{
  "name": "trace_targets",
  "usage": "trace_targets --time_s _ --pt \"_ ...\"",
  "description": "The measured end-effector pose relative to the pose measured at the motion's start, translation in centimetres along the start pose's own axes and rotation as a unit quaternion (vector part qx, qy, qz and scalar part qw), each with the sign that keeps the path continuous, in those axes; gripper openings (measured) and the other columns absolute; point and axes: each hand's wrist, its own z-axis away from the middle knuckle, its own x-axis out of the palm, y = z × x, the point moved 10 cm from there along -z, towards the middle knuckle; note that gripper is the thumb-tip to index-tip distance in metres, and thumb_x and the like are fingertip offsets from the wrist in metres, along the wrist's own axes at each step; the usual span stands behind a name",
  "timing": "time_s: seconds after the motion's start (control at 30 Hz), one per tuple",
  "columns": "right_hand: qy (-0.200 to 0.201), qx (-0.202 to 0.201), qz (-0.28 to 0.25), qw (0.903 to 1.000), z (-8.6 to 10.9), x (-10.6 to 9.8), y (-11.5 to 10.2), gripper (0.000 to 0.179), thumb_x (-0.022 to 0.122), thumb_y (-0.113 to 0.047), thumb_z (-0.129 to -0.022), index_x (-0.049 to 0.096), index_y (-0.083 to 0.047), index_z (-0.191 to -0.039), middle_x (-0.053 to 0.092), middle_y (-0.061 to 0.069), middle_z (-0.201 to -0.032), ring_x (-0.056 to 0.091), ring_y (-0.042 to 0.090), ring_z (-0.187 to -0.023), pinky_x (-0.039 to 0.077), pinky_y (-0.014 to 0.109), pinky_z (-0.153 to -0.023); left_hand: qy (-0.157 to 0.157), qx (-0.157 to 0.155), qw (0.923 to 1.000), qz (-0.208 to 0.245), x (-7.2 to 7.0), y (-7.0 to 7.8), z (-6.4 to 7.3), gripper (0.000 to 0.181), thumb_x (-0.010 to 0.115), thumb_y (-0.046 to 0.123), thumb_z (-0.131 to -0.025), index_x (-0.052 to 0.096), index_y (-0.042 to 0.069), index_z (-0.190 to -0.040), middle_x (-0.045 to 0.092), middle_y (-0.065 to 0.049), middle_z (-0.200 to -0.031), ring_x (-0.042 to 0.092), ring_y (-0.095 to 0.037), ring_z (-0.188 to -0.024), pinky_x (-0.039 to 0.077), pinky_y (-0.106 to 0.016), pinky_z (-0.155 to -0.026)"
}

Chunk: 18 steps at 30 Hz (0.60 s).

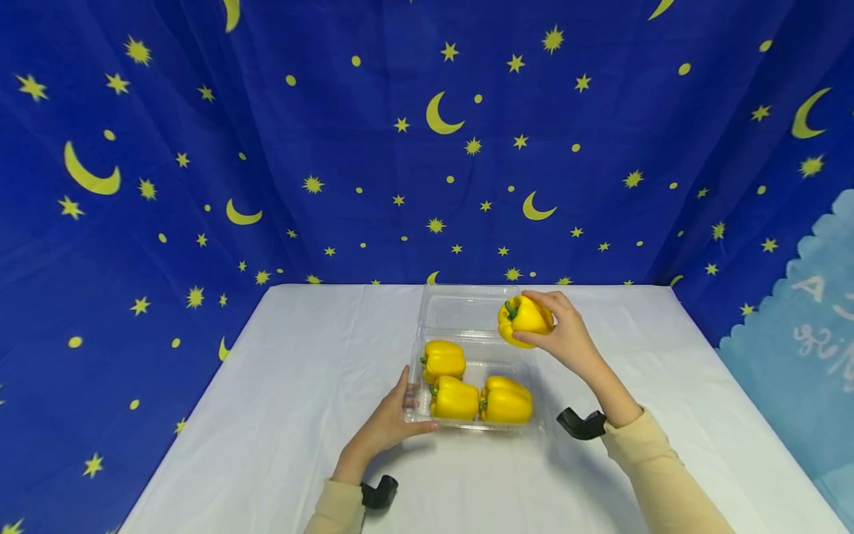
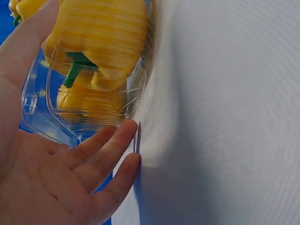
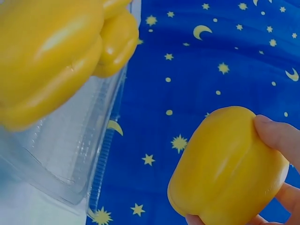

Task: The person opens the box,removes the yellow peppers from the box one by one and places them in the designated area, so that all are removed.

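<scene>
While the left hand [image 1: 389, 423] braces the clear container [image 1: 497, 361] with uncurled fingers [image 2: 110, 152], the right hand [image 1: 567, 337] grasps a yellow pepper [image 1: 523, 317] aloft, toward the worktop's [image 1: 300, 400] far edge; a light grip and steady container should serve best.

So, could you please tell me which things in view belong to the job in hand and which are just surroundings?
Job in hand:
yellow bell pepper in the right hand
three more yellow bell peppers
open clear plastic container
left hand at its near corner

Surroundings:
white tablecloth
starry blue backdrop
light-blue lettered panel
</scene>
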Motion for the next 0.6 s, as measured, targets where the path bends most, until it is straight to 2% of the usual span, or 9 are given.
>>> trace_targets --time_s 0.27,0.6 --pt "0.004 0.021 -0.001 0.9998 0.0 -1.0 0.7 0.067 0.08 -0.011 -0.075 0.051 -0.002 -0.134 0.052 0.02 -0.115 0.051 0.034 -0.106 0.05 0.052 -0.086 -0.003 0.004 1.0 -0.002 0.1 0.0 -0.1 0.12 0.082 0.04 -0.072 0.0 0.005 -0.153 0.04 -0.019 -0.146 0.048 -0.034 -0.126 0.042 -0.052 -0.105" --pt "0.014 0.044 0.001 0.9989 0.1 -2.7 2.2 0.065 0.078 -0.014 -0.079 0.049 -0.001 -0.135 0.049 0.024 -0.127 0.047 0.04 -0.118 0.044 0.06 -0.096 -0.005 0.008 1.0 0.001 0.2 0.0 -0.1 0.122 0.081 0.044 -0.071 0.0 0.004 -0.153 0.04 -0.02 -0.146 0.048 -0.035 -0.126 0.042 -0.053 -0.104"
